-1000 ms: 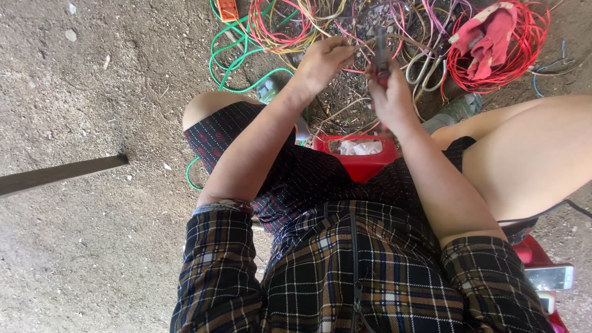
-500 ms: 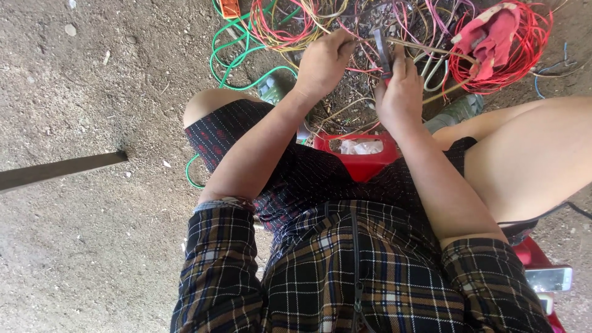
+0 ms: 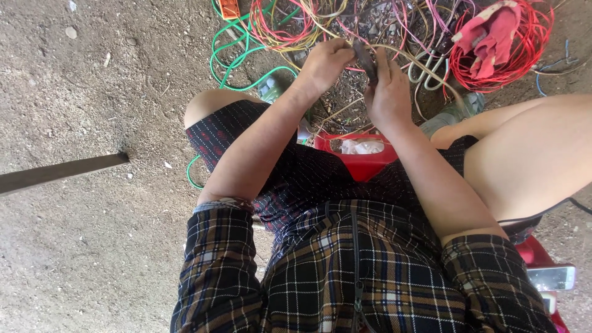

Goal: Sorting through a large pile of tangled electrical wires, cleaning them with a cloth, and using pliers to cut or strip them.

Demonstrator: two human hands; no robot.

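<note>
I sit over a tangle of coloured wires (image 3: 345, 24) on dirt ground. My left hand (image 3: 325, 63) pinches a pale yellowish wire (image 3: 404, 55) that runs off to the right. My right hand (image 3: 387, 92) is closed around a small dark tool (image 3: 365, 58), whose tip stands against that wire between the two hands. Both hands are close together above the pile.
A red wire coil (image 3: 530, 49) with a red glove (image 3: 490, 34) on it lies at the top right. Green wire loops (image 3: 231, 55) lie at the top left. A red stool (image 3: 361, 161) shows between my knees, a dark metal bar (image 3: 58, 172) at left, a phone (image 3: 552, 277) at right.
Both hands have drawn slightly nearer to me and lower in view, still together on the wire and the tool.
</note>
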